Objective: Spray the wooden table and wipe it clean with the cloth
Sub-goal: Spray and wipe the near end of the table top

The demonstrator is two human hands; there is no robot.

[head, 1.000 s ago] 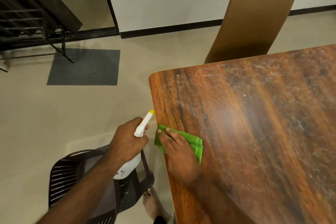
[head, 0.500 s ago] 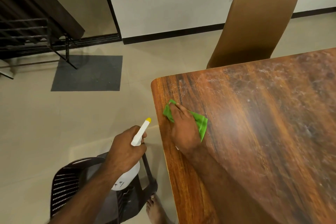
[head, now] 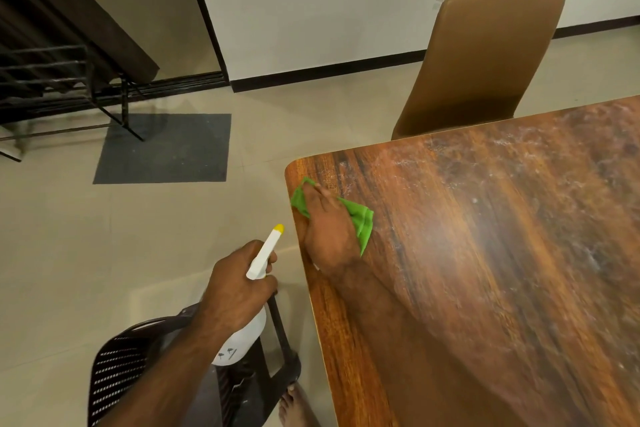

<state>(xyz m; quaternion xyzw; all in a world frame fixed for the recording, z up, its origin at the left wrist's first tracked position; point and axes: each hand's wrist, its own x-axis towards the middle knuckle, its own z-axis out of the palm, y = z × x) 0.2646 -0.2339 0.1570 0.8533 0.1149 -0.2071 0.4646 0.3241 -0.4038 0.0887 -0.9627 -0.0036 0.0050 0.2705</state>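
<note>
The wooden table [head: 485,253] fills the right side, with whitish streaks and droplets over much of its top. My right hand [head: 327,229] lies flat on a green cloth [head: 362,220] near the table's far left corner, fingers stretched toward the corner and pressing the cloth down. My left hand [head: 239,284] hangs off the table's left edge and grips a white spray bottle [head: 242,336] by its neck. Its yellow-tipped nozzle [head: 278,228] points up toward the table corner.
A tan padded chair [head: 485,59] stands at the table's far edge. A dark plastic chair [head: 117,371] sits below my left arm beside the table. A grey mat [head: 166,149] lies on the tiled floor, and a black metal rack [head: 52,87] stands at far left. My bare foot [head: 292,406] shows by the table's edge.
My right hand has slid the green cloth along the table's left edge away from me, up to the far corner. The left hand kept holding the bottle beside the table.
</note>
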